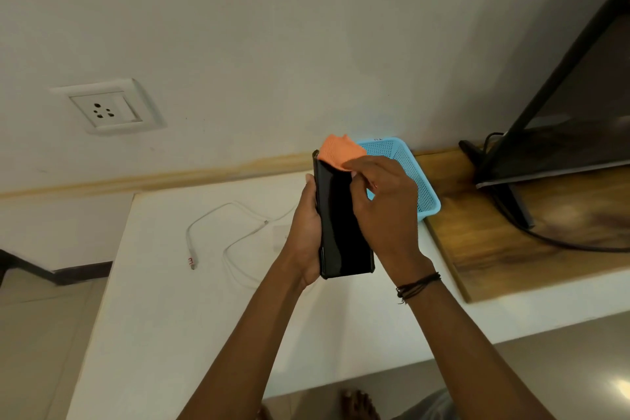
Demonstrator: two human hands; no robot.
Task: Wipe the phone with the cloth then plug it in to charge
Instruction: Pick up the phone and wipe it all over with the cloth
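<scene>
The phone (344, 225) shows a smooth, glossy black glass face against the coarse, open-weave orange cloth (339, 152). The basket (402, 153) is pale blue perforated plastic; the cable (191, 256) is sheathed in smooth white plastic; the wall socket (107, 109) is shiny white moulded plastic. The countertop (163, 300) looks smooth, matt and white, the board (494, 242) beside it varnished wood with bold grain and a soft sheen

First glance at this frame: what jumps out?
Centre frame, the right hand presses an orange cloth onto the top of a black phone gripped by the left hand. Behind them sits a blue basket; a white cable lies on the counter at left, below an empty wall socket.
</scene>
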